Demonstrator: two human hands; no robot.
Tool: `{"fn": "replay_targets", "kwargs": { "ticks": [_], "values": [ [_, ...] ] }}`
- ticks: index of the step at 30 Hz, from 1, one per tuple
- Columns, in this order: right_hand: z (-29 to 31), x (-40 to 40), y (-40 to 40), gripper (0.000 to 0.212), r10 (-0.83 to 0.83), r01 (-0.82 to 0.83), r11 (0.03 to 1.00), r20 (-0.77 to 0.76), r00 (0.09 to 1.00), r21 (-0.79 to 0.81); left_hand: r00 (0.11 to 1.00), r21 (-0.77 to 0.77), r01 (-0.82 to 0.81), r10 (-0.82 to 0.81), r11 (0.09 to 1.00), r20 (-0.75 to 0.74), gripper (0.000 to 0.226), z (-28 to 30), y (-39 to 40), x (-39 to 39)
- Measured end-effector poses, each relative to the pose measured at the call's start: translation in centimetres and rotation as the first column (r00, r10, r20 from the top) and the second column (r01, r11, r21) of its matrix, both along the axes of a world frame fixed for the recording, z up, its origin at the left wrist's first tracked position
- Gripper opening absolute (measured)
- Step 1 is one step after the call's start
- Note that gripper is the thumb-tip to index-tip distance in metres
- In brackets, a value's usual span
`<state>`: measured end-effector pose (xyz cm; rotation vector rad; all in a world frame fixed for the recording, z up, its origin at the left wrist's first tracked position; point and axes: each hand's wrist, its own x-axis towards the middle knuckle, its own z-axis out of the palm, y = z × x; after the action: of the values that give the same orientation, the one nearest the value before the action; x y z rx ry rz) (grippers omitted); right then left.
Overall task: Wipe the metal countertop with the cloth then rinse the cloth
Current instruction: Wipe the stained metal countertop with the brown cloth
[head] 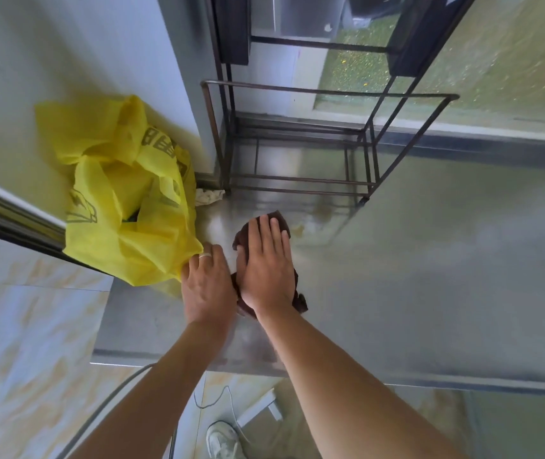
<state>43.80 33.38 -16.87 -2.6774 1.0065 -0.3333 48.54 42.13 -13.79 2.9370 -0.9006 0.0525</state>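
Note:
A dark brown cloth [281, 220] lies flat on the metal countertop [430, 276] near its left end. My right hand [266, 263] presses on the cloth with palm down and fingers stretched forward; most of the cloth is hidden beneath it. My left hand [206, 286] is just to its left, fingers curled against the lower edge of a yellow plastic bag [125, 200], holding it aside. A yellowish stain [297, 230] shows on the metal just right of the cloth.
A bare metal wire rack [297, 140] stands on the countertop right behind the cloth. A crumpled pale rag [209, 196] sits by the wall corner. A steel rail [9, 217] runs at the left. Tiled floor, a cord and my shoe [223, 440] lie below the counter's front edge.

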Motion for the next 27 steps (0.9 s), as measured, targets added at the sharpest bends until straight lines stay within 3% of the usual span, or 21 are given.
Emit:
{"fn": "replay_targets", "kwargs": {
  "ticks": [3, 9, 12, 18, 22, 27],
  "values": [
    [0.1, 0.4, -2.8, 0.054, -0.059, 0.059, 0.998, 0.009, 0.998, -0.018, 1.000, 0.021, -0.001, 0.001, 1.000, 0.015, 0.018, 0.6, -0.3, -0.4],
    [-0.5, -1.9, -9.3, 0.058, -0.345, 0.345, 0.939, 0.010, 0.939, -0.015, 1.000, -0.012, -0.015, 0.015, 1.000, -0.015, 0.017, 1.1, -0.3, 0.3],
    [-0.6, -2.0, -10.7, 0.058, -0.371, 0.371, 0.928, 0.000, 0.929, -0.038, 1.000, -0.038, 0.020, -0.020, 0.999, -0.009, 0.021, 1.4, -0.5, 0.4],
    [-0.3, -2.1, -11.0, 0.065, -0.240, 0.240, 0.971, -0.030, 0.970, -0.007, 1.000, 0.014, 0.025, -0.025, 1.000, -0.003, 0.025, 1.7, -0.6, 0.3],
    [-0.5, -2.4, -9.8, 0.058, -0.037, 0.037, 0.999, 0.006, 0.999, -0.009, 0.999, 0.100, 0.041, -0.039, 0.994, -0.030, 0.020, 1.7, -0.5, 0.1],
    [0.2, -3.7, -4.7, 0.047, 0.268, -0.269, 0.963, 0.054, 0.962, 0.003, 0.998, -0.007, 0.041, -0.041, 0.999, -0.048, 0.024, 3.0, -0.7, 0.2]
  ]
}}
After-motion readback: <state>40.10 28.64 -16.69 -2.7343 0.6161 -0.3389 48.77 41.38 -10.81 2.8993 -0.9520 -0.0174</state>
